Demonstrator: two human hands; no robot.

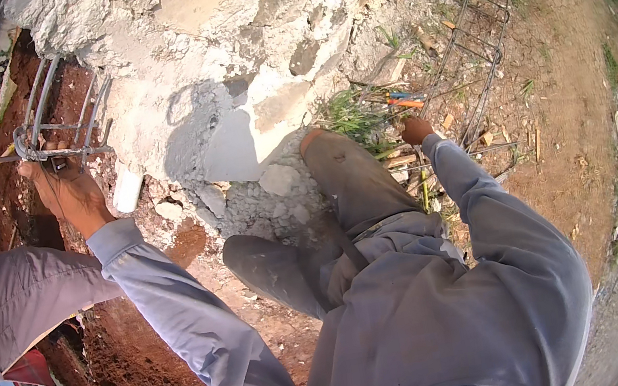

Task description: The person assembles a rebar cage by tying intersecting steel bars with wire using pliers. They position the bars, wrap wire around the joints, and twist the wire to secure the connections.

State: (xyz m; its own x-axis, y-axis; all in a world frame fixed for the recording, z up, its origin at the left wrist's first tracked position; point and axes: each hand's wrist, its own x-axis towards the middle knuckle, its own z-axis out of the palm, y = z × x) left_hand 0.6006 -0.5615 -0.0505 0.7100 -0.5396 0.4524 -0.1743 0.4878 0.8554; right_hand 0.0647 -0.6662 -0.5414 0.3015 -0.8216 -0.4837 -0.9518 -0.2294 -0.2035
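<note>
Beside broken concrete (pixel 223 68), left hand (pixel 67 188) gripping rebar cage (pixel 61 128), right hand (pixel 416 130) closed among sticks (pixel 411 168)

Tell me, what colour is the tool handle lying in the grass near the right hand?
Orange, on the tool handle just above the right hand; head view.

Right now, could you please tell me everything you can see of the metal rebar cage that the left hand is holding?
The rebar cage is an open frame of thin grey steel bars: several long bars run up and away, bound by a looped tie at the near end. It looks bare, dull metal. It juts tilted over red earth beside a broken pale concrete block. The left hand grips its near end from below, fingers curled around the tie. Its far end is cut off from view.
</note>
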